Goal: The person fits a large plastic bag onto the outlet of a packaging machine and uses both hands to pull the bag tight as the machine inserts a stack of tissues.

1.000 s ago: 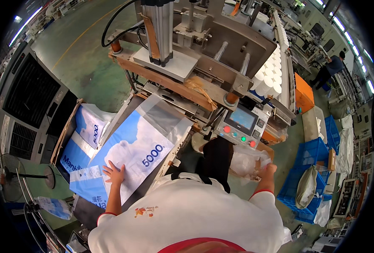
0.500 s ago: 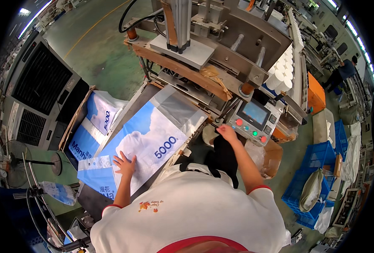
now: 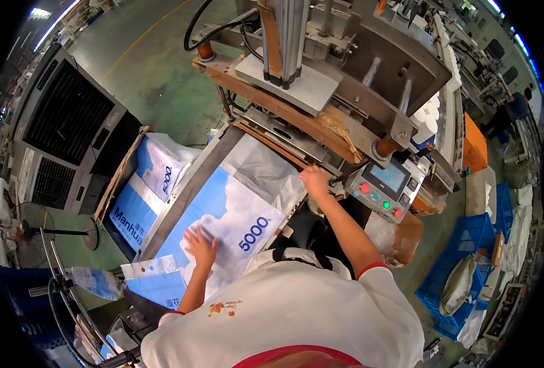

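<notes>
The press (image 3: 309, 92) is standing beyond the surface (image 3: 191, 189), where the large printed bag (image 3: 241, 199) is lying flat, its clear end (image 3: 269, 164) now creasing. The right hand (image 3: 315, 182), moments ago hovering near the control panel (image 3: 385, 187), is now meeting that end; its fingers are curling, grip undetermined. The left hand's (image 3: 202, 248) open fingers are spreading over the print; both ends are apparently being steadied.

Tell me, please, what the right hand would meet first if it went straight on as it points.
Likely the brown strip along the press, just beyond the right hand, though depth is unclear.
</notes>
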### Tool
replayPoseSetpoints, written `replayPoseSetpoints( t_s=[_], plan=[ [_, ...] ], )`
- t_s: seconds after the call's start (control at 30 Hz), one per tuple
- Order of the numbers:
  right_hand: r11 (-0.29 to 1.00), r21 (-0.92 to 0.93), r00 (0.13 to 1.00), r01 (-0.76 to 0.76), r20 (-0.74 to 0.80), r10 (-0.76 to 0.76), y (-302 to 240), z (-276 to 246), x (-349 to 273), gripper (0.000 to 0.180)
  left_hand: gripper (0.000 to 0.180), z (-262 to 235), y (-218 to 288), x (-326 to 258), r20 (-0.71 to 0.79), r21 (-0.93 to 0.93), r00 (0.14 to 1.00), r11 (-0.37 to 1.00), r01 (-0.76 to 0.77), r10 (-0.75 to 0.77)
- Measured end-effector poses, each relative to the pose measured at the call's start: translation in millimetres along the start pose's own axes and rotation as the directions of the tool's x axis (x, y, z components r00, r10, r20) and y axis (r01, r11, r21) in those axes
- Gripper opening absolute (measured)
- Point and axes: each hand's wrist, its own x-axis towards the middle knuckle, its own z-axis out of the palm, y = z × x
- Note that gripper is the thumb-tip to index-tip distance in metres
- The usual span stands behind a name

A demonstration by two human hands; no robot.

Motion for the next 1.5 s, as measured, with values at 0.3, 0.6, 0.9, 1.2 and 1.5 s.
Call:
replayPoseSetpoints(
  t_s=[0.3, 0.6, 0.9, 1.2, 1.5],
  plan=[
    [0.946, 0.116, 0.952, 0.303, 0.01, -0.306, -49.9, -49.4, 48.4, 0.016, 0.054, -53.2, 246.2, 188.0, 0.162, 0.006, 0.204, 0.206, -0.978, 0.965],
    [0.353, 0.725, 0.778, -0.592, 0.628, 0.016, 41.1, -84.7, 18.7, 0.013, 0.072, -86.7, 265.2, 395.7, 0.515, 0.082, 0.113, 0.082, -0.993, 0.85],
    [-0.316, 0.908, 0.62, -0.276, 0.419, 0.664, 88.2, -8.1, 23.5, 0.022, 0.031, -68.8, 286.4, 477.7, 0.622, -0.304, 0.424, 0.702, -0.644, 0.658],
    [-0.562, 0.804, 0.606, 0.194, 0.352, 0.713, 84.2, -7.0, 49.1, 0.024, 0.03, -23.3, 322.8, 517.7, 0.557, -0.106, 0.618, 0.786, -0.609, 0.555],
    [-0.576, 0.766, 0.618, 0.286, 0.312, 0.722, 84.3, -15.8, 44.0, 0.027, 0.028, 3.8, 329.7, 500.7, 0.384, 0.021, 0.735, 0.791, -0.612, 0.558]
  ],
)
